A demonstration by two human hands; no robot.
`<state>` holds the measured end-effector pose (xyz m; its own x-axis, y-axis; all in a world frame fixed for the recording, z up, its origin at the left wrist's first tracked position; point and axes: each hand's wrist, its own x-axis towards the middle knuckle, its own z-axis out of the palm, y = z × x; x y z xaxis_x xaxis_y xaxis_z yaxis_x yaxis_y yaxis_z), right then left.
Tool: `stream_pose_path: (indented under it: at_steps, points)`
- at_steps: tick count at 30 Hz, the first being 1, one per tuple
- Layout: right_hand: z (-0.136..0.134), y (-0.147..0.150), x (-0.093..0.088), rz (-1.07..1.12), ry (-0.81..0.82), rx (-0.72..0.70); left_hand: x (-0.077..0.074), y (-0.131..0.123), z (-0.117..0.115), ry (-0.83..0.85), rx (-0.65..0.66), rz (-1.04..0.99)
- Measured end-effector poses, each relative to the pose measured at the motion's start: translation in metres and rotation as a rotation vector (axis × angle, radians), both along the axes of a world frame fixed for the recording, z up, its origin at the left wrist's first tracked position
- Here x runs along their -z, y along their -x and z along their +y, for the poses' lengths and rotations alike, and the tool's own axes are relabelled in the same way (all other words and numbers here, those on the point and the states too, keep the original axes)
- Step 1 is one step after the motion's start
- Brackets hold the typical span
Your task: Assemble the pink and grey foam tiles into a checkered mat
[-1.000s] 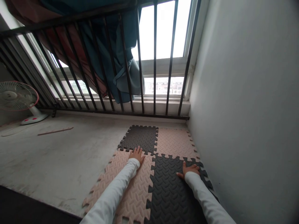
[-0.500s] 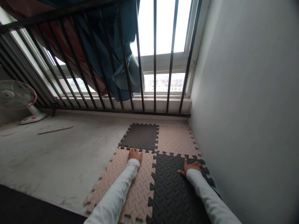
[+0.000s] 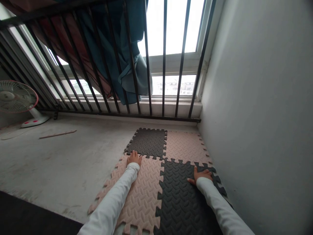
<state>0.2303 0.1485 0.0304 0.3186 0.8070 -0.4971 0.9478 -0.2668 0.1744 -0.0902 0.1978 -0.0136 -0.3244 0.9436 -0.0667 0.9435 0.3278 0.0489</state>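
Note:
My left hand (image 3: pixel 134 158) lies open at the far edge of the near pink foam mat tile (image 3: pixel 144 195), its fingertips over the seam with the far black foam mat tile (image 3: pixel 149 142). On the near black foam mat tile (image 3: pixel 179 192) rests my right hand (image 3: pixel 201 175), palm down with thumb and fingers spread, close to the tile's right side. Beyond it lies the far pink foam mat tile (image 3: pixel 184 147). All the tiles have toothed puzzle edges and meet in a checkered block. Neither hand holds anything.
A white wall (image 3: pixel 259 130) rises close along the right side of the mats. Black railing bars (image 3: pixel 163 81) stand ahead, before a window and hanging blue cloth (image 3: pixel 132 78). A fan (image 3: pixel 18 98) and a thin strip (image 3: pixel 58 134) are on the concrete floor (image 3: pixel 73 163) at left.
My left hand has moved left and slightly forward along the seam between the pink and black tiles. My right hand stays in place on the near black tile.

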Motion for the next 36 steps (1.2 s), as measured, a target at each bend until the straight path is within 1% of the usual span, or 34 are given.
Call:
stream_pose_path:
  at_steps: [4,8,11,14,17,20,22,27,29,31,34,36]
  points:
    - [0.001,-0.001,0.004,0.001,-0.01,-0.004,-0.008,0.0,0.006,-0.071,-0.013,0.023]
    - [0.0,-0.001,0.004,0.001,-0.018,-0.004,-0.013,0.012,0.02,-0.06,-0.049,0.013]
    - [0.001,-0.001,0.003,0.007,-0.021,-0.004,-0.013,0.016,0.023,-0.058,-0.049,0.024]
    - [0.002,-0.001,0.003,0.005,-0.02,0.007,-0.008,0.013,0.015,-0.073,-0.016,0.04]
    - [0.002,-0.001,0.004,0.007,-0.019,0.008,0.001,0.01,0.002,-0.099,0.026,0.065]
    - [0.001,-0.002,0.005,-0.003,-0.013,-0.002,0.007,0.012,-0.006,-0.058,0.018,0.042]
    - [0.001,-0.002,0.005,-0.013,-0.007,-0.014,0.006,0.019,-0.006,0.005,0.026,-0.007]
    - [0.001,-0.001,0.005,-0.032,0.008,-0.021,-0.007,0.046,-0.004,0.225,0.175,-0.102]
    - [0.001,0.0,0.004,-0.029,0.013,-0.014,-0.007,0.055,-0.012,0.3,0.153,-0.091]
    - [0.002,0.0,0.004,-0.018,0.008,-0.006,-0.004,0.061,-0.026,0.331,0.117,-0.056]
    - [0.007,-0.001,0.005,-0.007,0.027,0.046,0.005,0.065,-0.047,0.297,0.155,-0.009]
    - [0.013,-0.002,0.007,-0.008,0.067,0.107,0.008,0.065,-0.055,0.269,0.177,-0.002]
